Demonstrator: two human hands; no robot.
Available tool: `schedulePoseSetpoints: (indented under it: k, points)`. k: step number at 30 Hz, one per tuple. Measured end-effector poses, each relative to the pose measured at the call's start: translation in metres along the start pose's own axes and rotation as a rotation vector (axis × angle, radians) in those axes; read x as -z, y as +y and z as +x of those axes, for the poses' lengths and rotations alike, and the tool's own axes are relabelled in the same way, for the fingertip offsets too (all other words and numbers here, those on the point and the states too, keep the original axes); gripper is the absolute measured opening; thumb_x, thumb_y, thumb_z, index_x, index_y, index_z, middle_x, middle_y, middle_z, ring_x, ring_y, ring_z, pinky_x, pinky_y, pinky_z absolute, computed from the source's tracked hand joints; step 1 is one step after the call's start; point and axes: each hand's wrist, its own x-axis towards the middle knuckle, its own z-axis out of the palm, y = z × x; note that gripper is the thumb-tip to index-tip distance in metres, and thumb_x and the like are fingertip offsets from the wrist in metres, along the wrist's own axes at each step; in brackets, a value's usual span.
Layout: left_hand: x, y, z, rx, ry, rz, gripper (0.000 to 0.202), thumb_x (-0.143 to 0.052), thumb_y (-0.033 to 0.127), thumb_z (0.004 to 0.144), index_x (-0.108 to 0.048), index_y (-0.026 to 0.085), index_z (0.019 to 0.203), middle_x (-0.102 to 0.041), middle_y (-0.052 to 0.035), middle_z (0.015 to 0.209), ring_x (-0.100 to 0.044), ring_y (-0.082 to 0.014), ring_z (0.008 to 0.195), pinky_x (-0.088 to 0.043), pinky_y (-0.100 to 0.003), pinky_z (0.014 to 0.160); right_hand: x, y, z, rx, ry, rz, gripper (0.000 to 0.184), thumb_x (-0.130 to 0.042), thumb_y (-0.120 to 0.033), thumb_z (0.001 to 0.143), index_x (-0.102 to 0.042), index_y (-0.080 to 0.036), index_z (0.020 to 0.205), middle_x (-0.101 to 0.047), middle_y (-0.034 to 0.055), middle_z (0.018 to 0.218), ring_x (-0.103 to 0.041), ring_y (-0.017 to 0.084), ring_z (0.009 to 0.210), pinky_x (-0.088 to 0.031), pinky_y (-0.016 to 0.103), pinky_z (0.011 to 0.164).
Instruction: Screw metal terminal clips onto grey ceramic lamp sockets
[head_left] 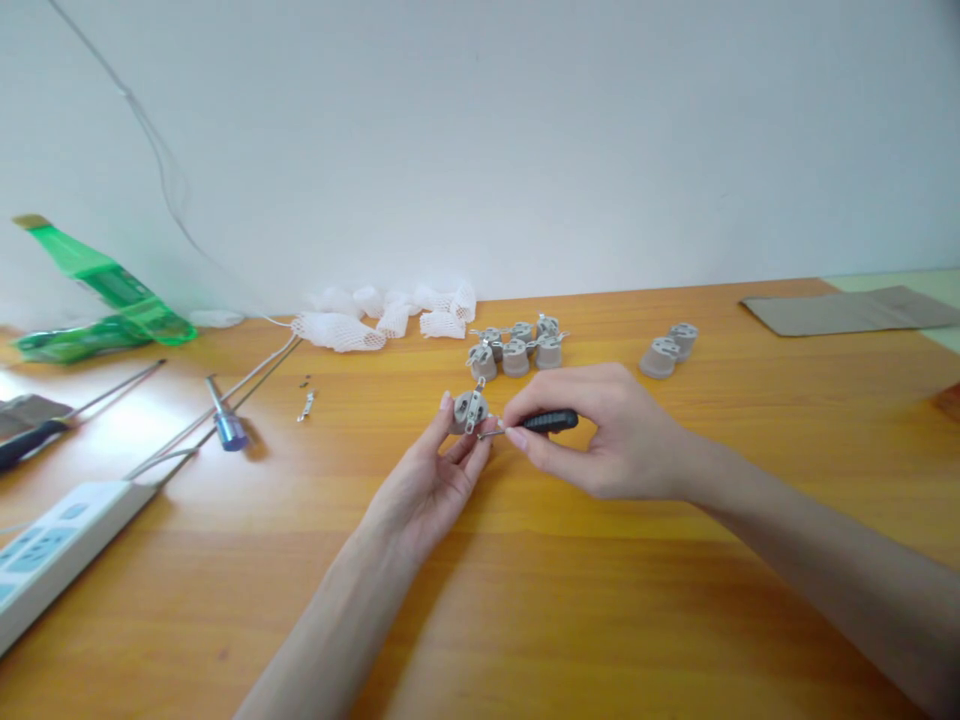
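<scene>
My left hand [435, 480] pinches a small grey socket part [469, 410] with metal clips, held just above the wooden table [525, 600]. My right hand [607, 430] grips a black-handled screwdriver [551, 421], its thin metal tip pointing left against the held part. Behind my hands lies a cluster of several similar grey socket parts [517, 350]. Two more grey parts [669, 350] sit to the right of that cluster.
White foam netting sleeves [382, 315] lie by the wall. A blue-handled screwdriver [225, 420], a small metal clip [305, 405], a white power strip [60, 540] and green plastic packaging [105, 295] sit at left. A flat cardboard sheet [847, 310] lies far right.
</scene>
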Motion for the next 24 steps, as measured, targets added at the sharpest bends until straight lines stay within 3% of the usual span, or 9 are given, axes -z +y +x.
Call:
schedulePoseSetpoints:
  k: [14, 24]
  points:
    - [-0.0007, 0.0009, -0.0031, 0.012, -0.006, -0.032, 0.024, -0.057, 0.024, 0.099, -0.069, 0.008, 0.086, -0.068, -0.0117, 0.085, -0.068, -0.0147, 0.075, -0.061, -0.023, 0.068, 0.0045, -0.0005, 0.0009, 0.008, -0.242, -0.024, 0.013, -0.061, -0.023, 0.097, -0.074, -0.019, 0.101, -0.075, 0.0039, 0.093, -0.066, 0.015, 0.079, -0.047, 0.025, 0.075]
    - [0.0019, 0.0023, -0.0051, 0.001, -0.036, -0.054, 0.021, -0.057, 0.025, 0.099, -0.07, 0.01, 0.09, -0.065, -0.0078, 0.083, -0.06, -0.0107, 0.067, -0.055, -0.021, 0.063, 0.0073, 0.0036, 0.0017, -0.034, -0.187, 0.041, 0.011, -0.066, -0.02, 0.094, -0.075, -0.021, 0.101, -0.078, 0.002, 0.091, -0.069, 0.014, 0.077, -0.05, 0.025, 0.073]
